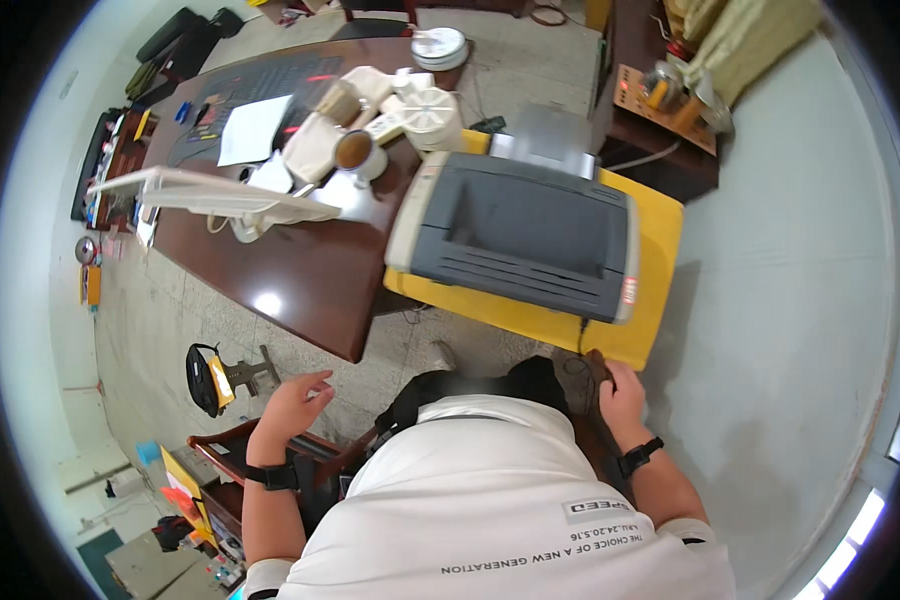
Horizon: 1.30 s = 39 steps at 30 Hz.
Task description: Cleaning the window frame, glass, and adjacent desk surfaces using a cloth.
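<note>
My left hand (292,404) hovers open with fingers spread, holding nothing, above the arm of a dark wooden chair (232,452). A black band sits on its wrist. My right hand (622,388), also with a black wristband, is curled around the edge of a dark brown shoe (574,374) just below the yellow table (658,262). A grey and cream printer (518,232) stands on that table, and a black cable (582,326) hangs from its front edge towards my right hand. My white shirt hides my lap.
A big dark brown desk (300,280) on the left carries a white desk lamp (202,190), a mug of brown drink (356,152), a white fan (428,116) and papers (252,130). A black and yellow bag (206,378) lies on the tiled floor.
</note>
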{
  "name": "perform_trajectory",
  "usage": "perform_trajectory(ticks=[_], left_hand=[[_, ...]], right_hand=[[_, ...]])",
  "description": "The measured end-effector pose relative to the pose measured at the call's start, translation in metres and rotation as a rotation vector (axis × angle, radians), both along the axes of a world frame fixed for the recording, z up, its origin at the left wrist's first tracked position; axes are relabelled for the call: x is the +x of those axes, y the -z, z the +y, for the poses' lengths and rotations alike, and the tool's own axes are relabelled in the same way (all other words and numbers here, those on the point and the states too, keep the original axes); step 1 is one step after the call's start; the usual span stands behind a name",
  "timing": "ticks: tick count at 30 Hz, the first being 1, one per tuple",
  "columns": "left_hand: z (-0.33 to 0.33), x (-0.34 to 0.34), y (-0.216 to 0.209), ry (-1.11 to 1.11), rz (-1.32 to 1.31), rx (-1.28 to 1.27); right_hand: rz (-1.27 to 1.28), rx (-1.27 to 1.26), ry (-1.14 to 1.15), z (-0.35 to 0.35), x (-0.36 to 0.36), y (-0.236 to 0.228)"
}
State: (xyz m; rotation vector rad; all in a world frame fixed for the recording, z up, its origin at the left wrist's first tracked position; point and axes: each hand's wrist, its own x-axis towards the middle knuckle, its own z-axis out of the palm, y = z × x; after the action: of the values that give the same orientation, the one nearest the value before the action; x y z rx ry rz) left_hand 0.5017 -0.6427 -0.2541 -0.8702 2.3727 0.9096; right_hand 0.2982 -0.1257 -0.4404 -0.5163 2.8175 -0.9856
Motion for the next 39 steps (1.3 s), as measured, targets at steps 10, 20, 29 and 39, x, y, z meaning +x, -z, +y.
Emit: perform_trajectory(ticks=[10, 20, 29, 39], left_hand=[[-0.058, 0.104, 0.180, -0.229, -0.465, 0.851], [-0.043, 0.114, 0.325, 0.070, -0.354, 0.944], [-0.074, 0.118, 0.277, -0.364, -0.109, 0.600], [-0.085, 0.260, 0.178, -0.690, -0.190, 0.150]], right_hand=[[-0.280, 0.005, -0.233, -0.215, 0.027, -0.038], [-0.218, 0.285, -0.087, -0.158, 0.051, -0.055], [0.077, 0.226, -0.109, -0.164, 0.021, 0.022], [0.171, 0.244, -0.086, -0.210, 0.010, 0.095]])
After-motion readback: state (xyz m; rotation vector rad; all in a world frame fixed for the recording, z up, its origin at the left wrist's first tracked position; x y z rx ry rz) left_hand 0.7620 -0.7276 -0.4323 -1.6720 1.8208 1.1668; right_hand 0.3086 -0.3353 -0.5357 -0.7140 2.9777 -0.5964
